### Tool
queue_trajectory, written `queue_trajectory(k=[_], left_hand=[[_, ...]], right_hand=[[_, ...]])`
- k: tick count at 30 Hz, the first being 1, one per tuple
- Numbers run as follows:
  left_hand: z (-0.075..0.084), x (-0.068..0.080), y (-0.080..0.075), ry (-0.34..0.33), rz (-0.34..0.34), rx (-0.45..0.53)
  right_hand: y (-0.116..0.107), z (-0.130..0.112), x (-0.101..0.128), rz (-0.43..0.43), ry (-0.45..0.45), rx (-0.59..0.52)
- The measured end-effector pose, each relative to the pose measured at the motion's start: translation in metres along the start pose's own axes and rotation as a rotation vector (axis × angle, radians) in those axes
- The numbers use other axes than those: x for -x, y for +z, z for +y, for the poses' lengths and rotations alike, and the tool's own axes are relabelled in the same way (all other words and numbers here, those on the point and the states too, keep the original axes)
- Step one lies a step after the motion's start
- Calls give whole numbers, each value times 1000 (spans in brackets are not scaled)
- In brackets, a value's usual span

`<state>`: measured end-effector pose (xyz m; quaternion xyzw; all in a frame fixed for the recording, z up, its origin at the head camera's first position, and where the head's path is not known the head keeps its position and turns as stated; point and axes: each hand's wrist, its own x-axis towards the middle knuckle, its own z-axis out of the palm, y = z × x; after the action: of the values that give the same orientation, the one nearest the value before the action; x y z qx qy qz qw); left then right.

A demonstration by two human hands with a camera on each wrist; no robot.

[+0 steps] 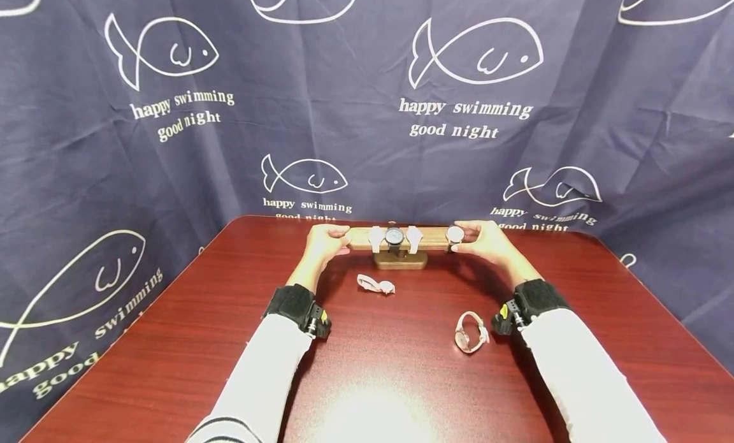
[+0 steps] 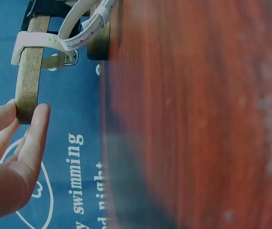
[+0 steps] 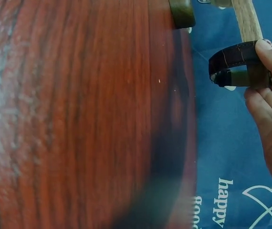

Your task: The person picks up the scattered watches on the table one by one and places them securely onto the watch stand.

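Note:
A wooden watch stand with a long crossbar stands at the back of the table. My left hand pinches the bar's left end between thumb and fingers; the left wrist view shows this wooden end close up. At the other end, my right hand grips a round-faced wristwatch. Its dark strap loops around the bar in the right wrist view, with my thumb on the strap. Between the hands, a black watch hangs on the bar between two pale-strapped watches.
A pink-white watch lies on the red-brown table in front of the stand's base. Another pale watch rests on its side, nearer, by the right wrist. Behind the table hangs a blue curtain with fish drawings.

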<state>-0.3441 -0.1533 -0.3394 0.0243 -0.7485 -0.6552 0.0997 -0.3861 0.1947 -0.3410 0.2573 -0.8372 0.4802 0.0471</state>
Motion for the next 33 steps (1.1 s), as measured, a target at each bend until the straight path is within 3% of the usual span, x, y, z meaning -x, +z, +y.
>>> queue_trajectory(k=[5,10,17,26,33], left_hand=[[0,-1,0,6,2,-2],[1,0,0,13,3,-3],[0,0,0,-3,-15,5],[-2,-1,0,-5,-22,2],[-2,-2,-2,3,-19,-18]], right_hand=[[-1,-8,1,-25,-11,-18],[2,0,-4,-40,-21,-24],[10,0,-9,-39,-105,155],[10,-13,-10,-58,-107,267],[6,-25,-14,-27,-187,361]])
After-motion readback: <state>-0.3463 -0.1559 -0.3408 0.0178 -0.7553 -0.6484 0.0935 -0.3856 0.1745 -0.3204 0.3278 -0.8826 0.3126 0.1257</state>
